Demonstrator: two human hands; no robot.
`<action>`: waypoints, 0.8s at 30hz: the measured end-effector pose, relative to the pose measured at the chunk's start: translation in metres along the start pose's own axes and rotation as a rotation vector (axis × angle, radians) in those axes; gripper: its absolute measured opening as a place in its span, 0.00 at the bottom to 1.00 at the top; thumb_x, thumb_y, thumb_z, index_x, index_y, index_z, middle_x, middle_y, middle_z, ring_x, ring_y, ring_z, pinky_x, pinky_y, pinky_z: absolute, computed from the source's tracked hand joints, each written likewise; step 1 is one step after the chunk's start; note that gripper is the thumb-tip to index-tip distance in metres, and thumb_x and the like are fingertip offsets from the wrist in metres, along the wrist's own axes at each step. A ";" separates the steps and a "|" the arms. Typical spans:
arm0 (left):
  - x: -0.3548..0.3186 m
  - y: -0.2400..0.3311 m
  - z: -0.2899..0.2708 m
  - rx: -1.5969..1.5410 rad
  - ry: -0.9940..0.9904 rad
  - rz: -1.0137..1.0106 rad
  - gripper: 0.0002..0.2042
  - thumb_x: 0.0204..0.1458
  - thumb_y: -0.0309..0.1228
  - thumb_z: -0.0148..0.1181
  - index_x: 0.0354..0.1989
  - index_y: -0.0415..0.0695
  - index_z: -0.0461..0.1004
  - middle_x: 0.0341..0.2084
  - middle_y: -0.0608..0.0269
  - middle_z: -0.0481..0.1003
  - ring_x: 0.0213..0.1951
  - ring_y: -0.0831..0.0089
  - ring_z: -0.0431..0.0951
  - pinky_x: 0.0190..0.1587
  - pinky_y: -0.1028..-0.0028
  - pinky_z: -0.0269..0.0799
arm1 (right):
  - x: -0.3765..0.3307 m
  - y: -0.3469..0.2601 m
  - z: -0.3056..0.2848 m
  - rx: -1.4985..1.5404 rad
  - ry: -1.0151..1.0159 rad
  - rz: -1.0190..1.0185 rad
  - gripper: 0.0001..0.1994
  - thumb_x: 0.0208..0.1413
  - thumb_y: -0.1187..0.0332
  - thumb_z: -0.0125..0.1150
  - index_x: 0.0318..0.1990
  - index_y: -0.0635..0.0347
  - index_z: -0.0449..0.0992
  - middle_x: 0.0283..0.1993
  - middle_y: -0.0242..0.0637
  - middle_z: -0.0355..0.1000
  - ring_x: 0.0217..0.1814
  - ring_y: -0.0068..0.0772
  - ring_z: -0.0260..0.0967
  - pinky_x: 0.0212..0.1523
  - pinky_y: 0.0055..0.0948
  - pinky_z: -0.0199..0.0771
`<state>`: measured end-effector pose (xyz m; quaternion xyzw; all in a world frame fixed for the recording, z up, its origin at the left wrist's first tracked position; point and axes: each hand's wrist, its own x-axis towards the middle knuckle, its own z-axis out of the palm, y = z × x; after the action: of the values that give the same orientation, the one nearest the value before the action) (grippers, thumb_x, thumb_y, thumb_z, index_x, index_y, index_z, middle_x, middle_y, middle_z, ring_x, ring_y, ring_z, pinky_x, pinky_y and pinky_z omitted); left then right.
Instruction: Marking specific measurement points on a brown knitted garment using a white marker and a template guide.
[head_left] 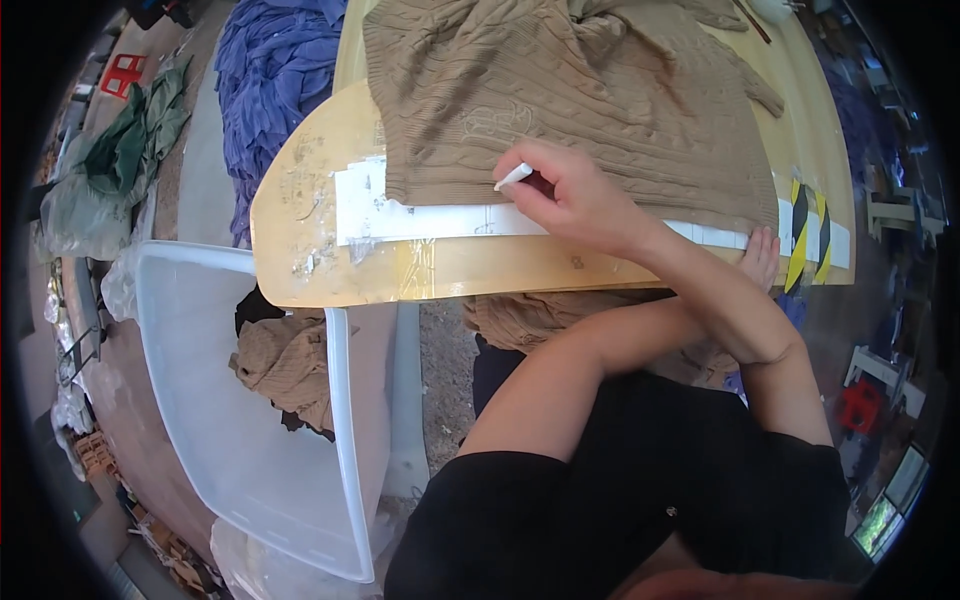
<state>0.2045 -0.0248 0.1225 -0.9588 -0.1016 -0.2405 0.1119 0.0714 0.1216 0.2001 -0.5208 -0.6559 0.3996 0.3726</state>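
A brown cable-knit sweater [640, 130] lies spread over a pale yellow board, its ribbed hem along a white measuring strip [460, 222]. Pinched in my right hand [575, 195] is a short white chalk-like stick [513, 177], its tip at the hem just above the strip. My right forearm crosses over the left one. At the hem's right end, my left hand [762, 258] rests with its fingers stretched out on the cloth edge and strip. An outlined design [498, 121] shows on the knit, left of my right hand.
The board [300, 190] has a rounded left end. Below it stands a white plastic bin [190, 400] with brown knitwear [290, 365] inside. Blue-purple garments [270, 90] are heaped at upper left. Black-and-yellow tape [797, 235] crosses the strip's right end. More brown knit [540, 315] hangs under the board.
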 end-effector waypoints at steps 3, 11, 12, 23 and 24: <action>0.001 -0.006 0.001 0.013 -0.019 0.001 0.25 0.51 0.38 0.37 0.52 0.29 0.62 0.53 0.41 0.59 0.54 0.40 0.58 0.54 0.45 0.51 | 0.012 0.007 0.005 -0.078 -0.029 -0.100 0.06 0.50 0.74 0.53 0.36 0.62 0.70 0.26 0.33 0.65 0.27 0.21 0.61 0.26 0.22 0.61; 0.013 0.020 0.011 -0.123 -0.270 -0.016 0.24 0.53 0.38 0.36 0.57 0.39 0.58 0.59 0.45 0.51 0.59 0.42 0.50 0.58 0.46 0.43 | 0.015 0.007 0.014 -0.169 0.066 -0.073 0.08 0.48 0.67 0.58 0.26 0.63 0.70 0.24 0.47 0.67 0.25 0.45 0.65 0.27 0.36 0.64; 0.004 0.013 0.018 -0.208 -0.242 -0.030 0.25 0.52 0.38 0.37 0.56 0.37 0.58 0.58 0.45 0.52 0.58 0.42 0.51 0.58 0.47 0.44 | 0.018 0.004 0.014 -0.058 0.123 -0.044 0.08 0.48 0.67 0.58 0.26 0.63 0.70 0.22 0.43 0.67 0.22 0.38 0.64 0.25 0.32 0.63; -0.001 0.012 0.018 -0.370 0.150 -0.130 0.25 0.50 0.40 0.40 0.53 0.35 0.60 0.55 0.46 0.59 0.57 0.45 0.56 0.56 0.51 0.52 | -0.078 -0.009 -0.111 0.298 0.689 0.145 0.04 0.57 0.73 0.49 0.38 0.60 0.67 0.22 0.28 0.66 0.20 0.13 0.59 0.19 0.13 0.59; 0.003 -0.001 0.008 -0.900 0.037 -0.196 0.24 0.50 0.40 0.41 0.52 0.36 0.61 0.54 0.47 0.60 0.57 0.45 0.56 0.55 0.52 0.52 | -0.091 -0.008 -0.121 0.314 0.752 0.156 0.05 0.57 0.72 0.48 0.39 0.59 0.67 0.21 0.29 0.66 0.19 0.13 0.59 0.18 0.13 0.59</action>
<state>0.2101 -0.0210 0.1173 -0.8935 -0.0753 -0.2870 -0.3372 0.1941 0.0479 0.2497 -0.6155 -0.3637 0.3036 0.6299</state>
